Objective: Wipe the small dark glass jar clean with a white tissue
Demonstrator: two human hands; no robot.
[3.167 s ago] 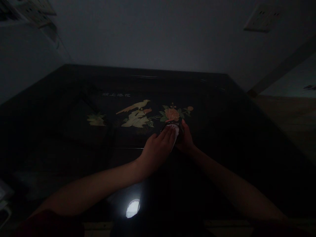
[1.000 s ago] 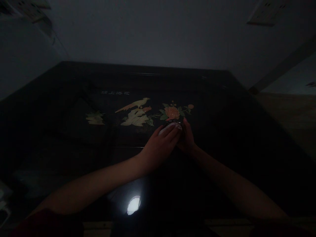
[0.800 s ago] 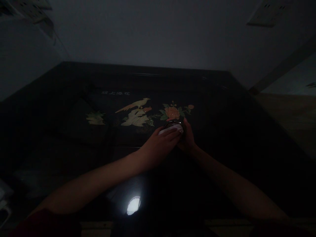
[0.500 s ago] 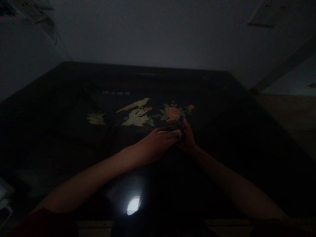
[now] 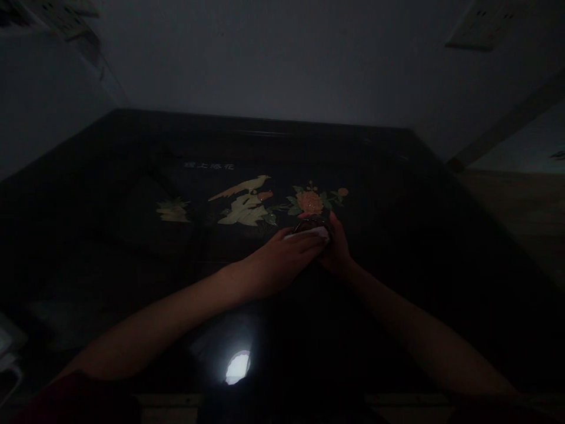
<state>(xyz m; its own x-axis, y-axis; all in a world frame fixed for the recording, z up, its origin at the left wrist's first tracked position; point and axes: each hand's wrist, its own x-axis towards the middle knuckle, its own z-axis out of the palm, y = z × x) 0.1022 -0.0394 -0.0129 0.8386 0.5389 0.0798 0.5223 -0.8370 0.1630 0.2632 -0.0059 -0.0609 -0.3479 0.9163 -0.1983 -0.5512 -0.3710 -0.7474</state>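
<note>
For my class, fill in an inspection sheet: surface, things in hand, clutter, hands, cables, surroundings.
Surface: dark, glossy table; bird and flower designs, bright reflection.
Job's things: white cloth against dark, shiny object; whether the object touches the table is unclear.
Clutter: pale item at left edge, partly seen.
Hands: left hand on cloth; right hand grips object.
Cables: pale curved strand, lower left, possibly one.
Surroundings: pale wall, sockets; dim light.
</note>
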